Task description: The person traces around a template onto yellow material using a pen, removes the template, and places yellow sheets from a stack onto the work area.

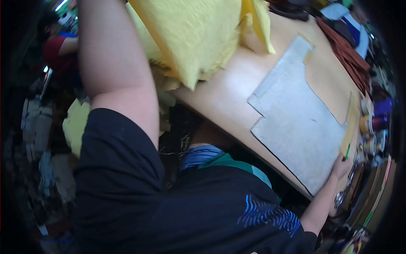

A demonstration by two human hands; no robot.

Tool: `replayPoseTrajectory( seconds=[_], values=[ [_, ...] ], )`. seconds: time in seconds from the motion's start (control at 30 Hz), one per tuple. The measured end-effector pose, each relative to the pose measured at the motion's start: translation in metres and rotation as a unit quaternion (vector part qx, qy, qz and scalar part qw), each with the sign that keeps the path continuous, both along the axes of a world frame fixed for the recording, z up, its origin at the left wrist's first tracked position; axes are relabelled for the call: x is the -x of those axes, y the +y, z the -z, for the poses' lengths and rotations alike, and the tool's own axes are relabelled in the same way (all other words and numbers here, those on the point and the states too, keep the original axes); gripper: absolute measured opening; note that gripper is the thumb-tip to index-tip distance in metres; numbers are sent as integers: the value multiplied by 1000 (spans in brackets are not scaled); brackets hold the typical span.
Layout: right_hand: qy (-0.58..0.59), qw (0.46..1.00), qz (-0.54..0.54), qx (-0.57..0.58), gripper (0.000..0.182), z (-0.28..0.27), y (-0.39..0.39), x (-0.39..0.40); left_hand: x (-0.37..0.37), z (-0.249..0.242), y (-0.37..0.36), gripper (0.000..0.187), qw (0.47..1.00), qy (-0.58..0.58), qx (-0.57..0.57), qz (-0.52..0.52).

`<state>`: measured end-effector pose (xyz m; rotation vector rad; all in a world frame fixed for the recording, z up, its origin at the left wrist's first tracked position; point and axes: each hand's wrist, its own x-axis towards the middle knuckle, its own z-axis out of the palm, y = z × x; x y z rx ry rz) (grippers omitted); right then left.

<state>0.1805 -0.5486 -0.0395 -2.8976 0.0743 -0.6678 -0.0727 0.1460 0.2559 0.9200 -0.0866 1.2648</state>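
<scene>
My right hand is closed around a slim green pen at the right side of the table. Beside that hand lies a large flat grey pattern piece with notched, dark edges. A narrow yellowish strip like a ruler is just beyond the hand. My left arm reaches up past the top edge, so the left hand is out of view. Near that arm, a yellow hide-like sheet with ragged edges hangs in folds over the table's edge. What supports the sheet is not visible.
The light wooden table slants across the view. Brown cloth lies along its far side, with jars and scissors at the right. Cardboard pieces stand near my right arm. A person in a red sleeve is at upper left.
</scene>
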Motion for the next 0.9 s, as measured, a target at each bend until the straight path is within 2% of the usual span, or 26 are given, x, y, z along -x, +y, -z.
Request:
replayPoseTrajectory(
  seconds=[0.1,0.23,0.4,0.53,0.63,0.73,0.77,0.83,0.87,0.9],
  values=[
    [9,999,-41,-15,36,-5,1,0,130,7,75,37,986,22,18,-165],
    [-5,998,-65,20,40,-3,-9,-12,337,38,118,36,923,55,73,-374],
    [38,995,-22,90,48,3,-30,-36,546,104,84,36,821,101,157,-539],
    [113,987,27,108,52,-9,-20,-37,650,171,10,36,753,131,221,-605],
    [134,985,12,108,51,-9,-19,-47,686,230,-44,36,710,163,281,-625],
    [159,984,2,79,48,-16,-13,-38,667,281,-70,36,637,265,350,-634],
    [191,979,-7,68,48,-21,-9,-37,649,294,-73,36,603,318,369,-632],
    [171,981,38,78,46,-29,11,-25,597,299,-66,36,484,483,353,-639],
    [160,983,37,79,45,-24,7,-31,566,292,-55,36,421,550,323,-645],
    [142,985,34,97,44,-36,29,-17,530,277,-37,36,400,585,256,-658]
  ],
)
